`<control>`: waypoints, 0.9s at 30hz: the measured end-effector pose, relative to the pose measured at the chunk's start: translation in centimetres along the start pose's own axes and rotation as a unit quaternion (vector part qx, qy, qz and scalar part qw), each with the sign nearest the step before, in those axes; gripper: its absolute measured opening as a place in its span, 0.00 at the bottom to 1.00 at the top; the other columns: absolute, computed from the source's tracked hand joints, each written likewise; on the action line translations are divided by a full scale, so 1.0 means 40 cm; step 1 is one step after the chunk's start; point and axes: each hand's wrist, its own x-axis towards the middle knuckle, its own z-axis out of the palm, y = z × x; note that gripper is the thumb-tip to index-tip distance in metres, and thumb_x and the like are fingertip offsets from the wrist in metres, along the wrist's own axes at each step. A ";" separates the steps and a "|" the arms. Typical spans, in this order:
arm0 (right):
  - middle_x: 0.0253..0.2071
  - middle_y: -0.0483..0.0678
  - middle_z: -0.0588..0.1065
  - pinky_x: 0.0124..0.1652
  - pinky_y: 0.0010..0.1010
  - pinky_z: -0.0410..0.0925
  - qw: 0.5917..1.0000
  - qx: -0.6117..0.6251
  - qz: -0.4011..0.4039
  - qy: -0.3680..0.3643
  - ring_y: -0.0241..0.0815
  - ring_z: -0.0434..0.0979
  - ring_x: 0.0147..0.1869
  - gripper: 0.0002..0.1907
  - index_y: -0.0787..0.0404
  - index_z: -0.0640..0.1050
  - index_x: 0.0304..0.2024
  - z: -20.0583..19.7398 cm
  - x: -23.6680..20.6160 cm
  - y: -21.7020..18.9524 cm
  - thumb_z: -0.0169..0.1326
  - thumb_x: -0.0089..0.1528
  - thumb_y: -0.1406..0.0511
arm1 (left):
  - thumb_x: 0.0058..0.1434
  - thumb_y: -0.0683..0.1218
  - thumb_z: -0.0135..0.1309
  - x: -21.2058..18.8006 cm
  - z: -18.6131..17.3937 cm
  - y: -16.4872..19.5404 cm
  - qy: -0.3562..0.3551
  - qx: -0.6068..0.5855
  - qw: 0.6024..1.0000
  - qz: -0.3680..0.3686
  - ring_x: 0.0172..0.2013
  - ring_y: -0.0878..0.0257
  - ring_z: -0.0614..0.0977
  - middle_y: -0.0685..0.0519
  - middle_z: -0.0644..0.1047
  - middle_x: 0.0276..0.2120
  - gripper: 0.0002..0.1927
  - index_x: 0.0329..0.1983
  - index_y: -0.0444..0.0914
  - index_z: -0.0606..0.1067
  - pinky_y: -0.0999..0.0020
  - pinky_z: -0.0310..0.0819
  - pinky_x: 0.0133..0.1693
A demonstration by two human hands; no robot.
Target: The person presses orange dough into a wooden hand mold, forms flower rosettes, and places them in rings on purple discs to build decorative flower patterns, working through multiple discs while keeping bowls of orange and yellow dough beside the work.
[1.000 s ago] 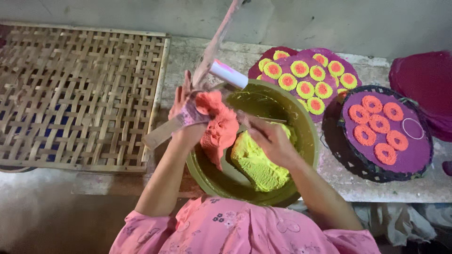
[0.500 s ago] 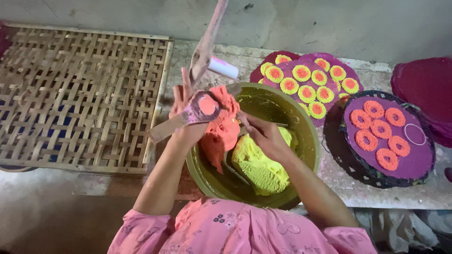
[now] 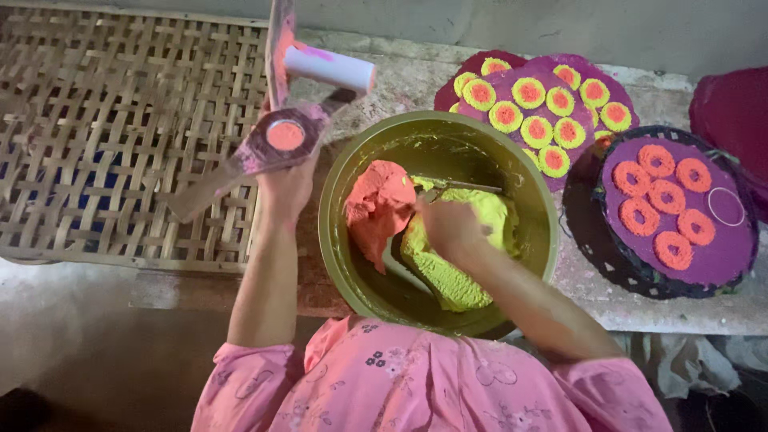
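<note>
My left hand (image 3: 284, 188) holds a flat hinged wooden press mould (image 3: 272, 144) lifted left of the bowl; its round hollow is filled with orange dough, and its lid with a white cylinder handle (image 3: 330, 68) stands open. My right hand (image 3: 452, 228) is inside the olive-green bowl (image 3: 528, 192), resting on the yellow-green dough (image 3: 448, 272) beside a thin metal tool (image 3: 464, 186). A lump of orange dough (image 3: 378, 204) lies in the bowl's left half.
A woven bamboo tray (image 3: 112, 128) lies at the left. Two purple round trays hold pressed discs: yellow-and-orange ones (image 3: 532, 104) behind the bowl, orange ones (image 3: 672, 204) at the right. A dark red object (image 3: 732, 108) sits at far right.
My left hand has carried the mould from over the bowl out to its left and up. My right hand stays in the bowl on the yellow-green dough.
</note>
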 end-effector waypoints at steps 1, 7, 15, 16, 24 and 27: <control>0.34 0.59 0.79 0.35 0.49 0.73 0.999 -0.012 -0.029 0.003 0.60 0.82 0.37 0.11 0.66 0.76 0.43 0.048 0.015 -0.025 0.48 0.61 0.69 | 0.67 0.37 0.58 -0.012 0.009 0.002 -0.006 -0.017 1.000 0.024 0.58 0.62 0.77 0.51 0.74 0.57 0.27 0.67 0.33 0.63 0.65 0.75 0.59; 0.43 0.59 0.78 0.46 0.49 0.71 0.983 0.001 -0.179 -0.036 0.59 0.80 0.47 0.12 0.63 0.79 0.39 0.069 0.073 0.014 0.48 0.65 0.63 | 0.61 0.37 0.56 -0.120 0.071 0.065 -0.089 -0.173 0.974 -0.112 0.41 0.66 0.76 0.54 0.76 0.42 0.15 0.52 0.35 0.74 0.69 0.73 0.39; 0.75 0.54 0.64 0.68 0.54 0.68 0.299 0.897 -0.280 0.168 0.58 0.69 0.75 0.57 0.60 0.49 0.77 -0.130 -0.175 0.086 0.60 0.56 0.44 | 0.48 0.37 0.53 -0.329 0.248 0.212 -0.381 -0.511 0.659 -0.399 0.35 0.63 0.77 0.51 0.77 0.36 0.26 0.54 0.34 0.76 0.67 0.75 0.38; 0.70 0.60 0.65 0.63 0.51 0.70 0.316 0.895 -0.276 0.152 0.58 0.72 0.69 0.53 0.61 0.49 0.78 -0.135 -0.218 0.082 0.58 0.61 0.46 | 0.50 0.37 0.54 -0.343 0.265 0.228 -0.404 -0.455 0.688 -0.394 0.37 0.63 0.78 0.51 0.78 0.38 0.25 0.55 0.32 0.76 0.67 0.75 0.39; 0.64 0.76 0.66 0.47 0.37 0.74 0.737 0.510 -0.237 0.375 0.56 0.78 0.54 0.38 0.56 0.49 0.78 -0.192 -0.482 0.244 0.51 0.72 0.56 | 0.58 0.50 0.66 -0.323 0.358 0.410 -0.428 0.130 0.880 0.163 0.36 0.61 0.79 0.47 0.77 0.34 0.15 0.38 0.39 0.74 0.64 0.76 0.38; 0.61 0.74 0.70 0.51 0.42 0.77 0.783 0.246 -0.369 0.437 0.58 0.81 0.56 0.19 0.51 0.63 0.57 -0.189 -0.569 0.283 0.50 0.67 0.57 | 0.57 0.51 0.65 -0.363 0.398 0.488 -0.502 0.041 0.864 -0.018 0.36 0.59 0.81 0.48 0.79 0.34 0.15 0.39 0.39 0.74 0.63 0.76 0.37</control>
